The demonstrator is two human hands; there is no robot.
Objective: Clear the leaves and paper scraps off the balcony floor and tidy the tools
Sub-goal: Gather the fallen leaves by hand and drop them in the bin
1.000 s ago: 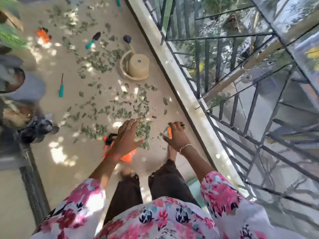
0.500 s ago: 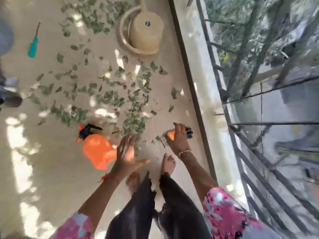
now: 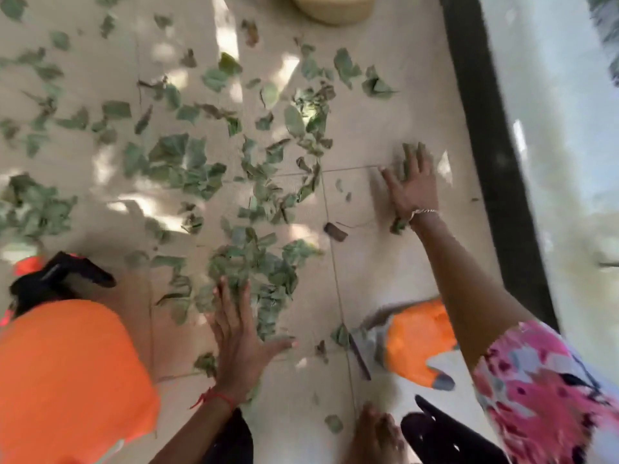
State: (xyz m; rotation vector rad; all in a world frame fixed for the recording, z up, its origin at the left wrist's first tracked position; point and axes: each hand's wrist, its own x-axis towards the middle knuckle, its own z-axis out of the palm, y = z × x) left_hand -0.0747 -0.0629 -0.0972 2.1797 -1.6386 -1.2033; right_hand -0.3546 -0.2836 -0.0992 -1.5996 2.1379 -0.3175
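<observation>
- Left hand (image 3: 239, 343) flat, fingers spread wide, pressing on the heap of torn green leaf scraps (image 3: 254, 266) at 6 o'clock.
- Right hand (image 3: 413, 192) spread flat over a few leaves at 3 o'clock, gripping nothing.
- Best: keep palms low and rake inward, pulling the 9–12 o'clock scatter into one pile.
- Leaves are thin, crumpled and light; the smooth beige tiled floor (image 3: 385, 105) should let them slide.
- Orange plastic spray bottle (image 3: 67, 380) at 8 o'clock and blurred orange-and-grey tool (image 3: 418, 343) at 5 o'clock, not yet tidied.

No lettering, label, brand or number can be read; the blur would likely hide any small print.
</observation>
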